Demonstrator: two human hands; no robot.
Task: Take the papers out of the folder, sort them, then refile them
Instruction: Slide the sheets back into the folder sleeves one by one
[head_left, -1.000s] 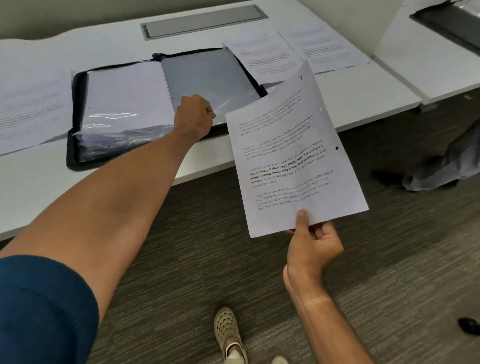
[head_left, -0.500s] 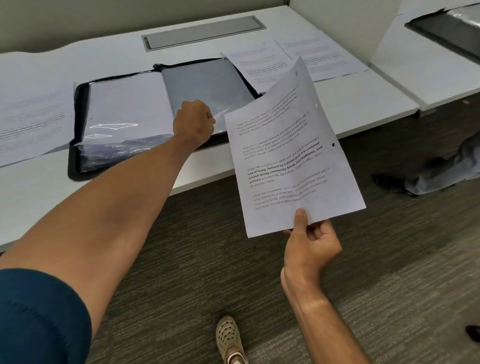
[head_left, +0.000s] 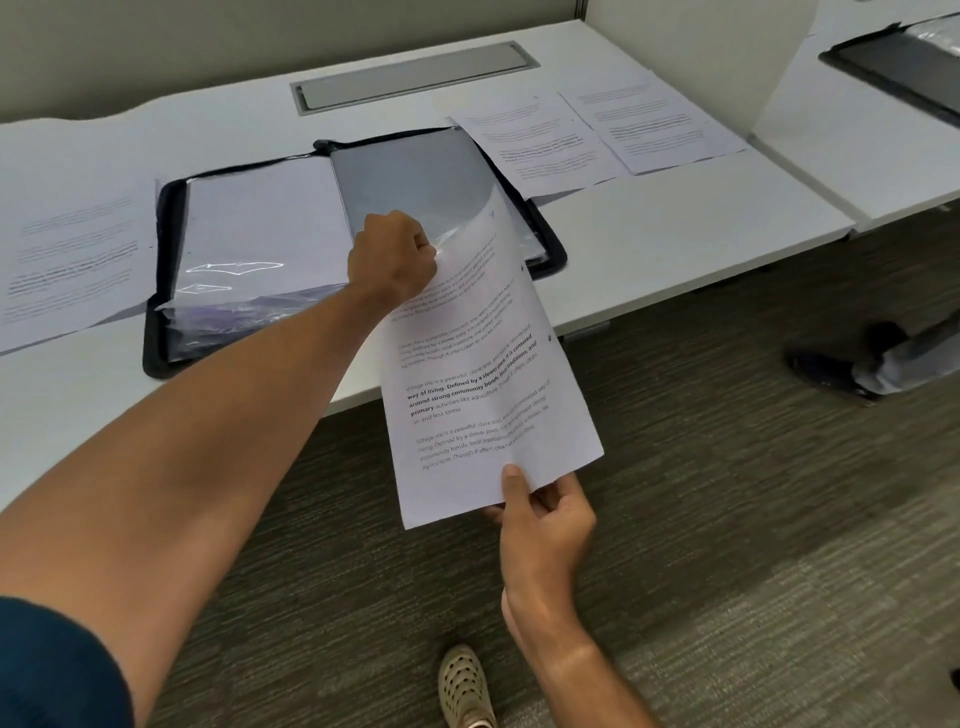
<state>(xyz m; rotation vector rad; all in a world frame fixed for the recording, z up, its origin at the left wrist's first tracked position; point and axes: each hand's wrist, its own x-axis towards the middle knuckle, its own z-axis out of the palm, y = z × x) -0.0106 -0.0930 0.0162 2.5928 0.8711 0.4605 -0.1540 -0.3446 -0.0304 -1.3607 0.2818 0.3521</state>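
on the white worktop (head_left: 675, 228) a black zip folder (head_left: 161, 291) lay open, its clear plastic sleeves fanned across both halves. the left hand (head_left: 392, 257) reached out over the right half of the folder, fingers curled into a pinch on the near edge of the top plastic sleeve (head_left: 415, 182), lifting that edge a little off the stack. the right hand (head_left: 543, 525) was below the worktop edge, over the carpet, thumb on top and fingers beneath, gripping the bottom edge of a printed sheet (head_left: 483, 374). that sheet slanted up and away from the right hand, its top end reaching over the folder and meeting the lifted sleeve just beside the left hand; whether the top end had gone inside the sleeve i could not tell. two more printed pages (head_left: 597, 135) lay flat side by side on the worktop beyond the folder's right corner, and another page (head_left: 67, 249) lay flat at the folder's left. a grey cable hatch (head_left: 415, 75) sat in the worktop behind the folder. a beige perforated shoe (head_left: 462, 686) showed on the carpet below.
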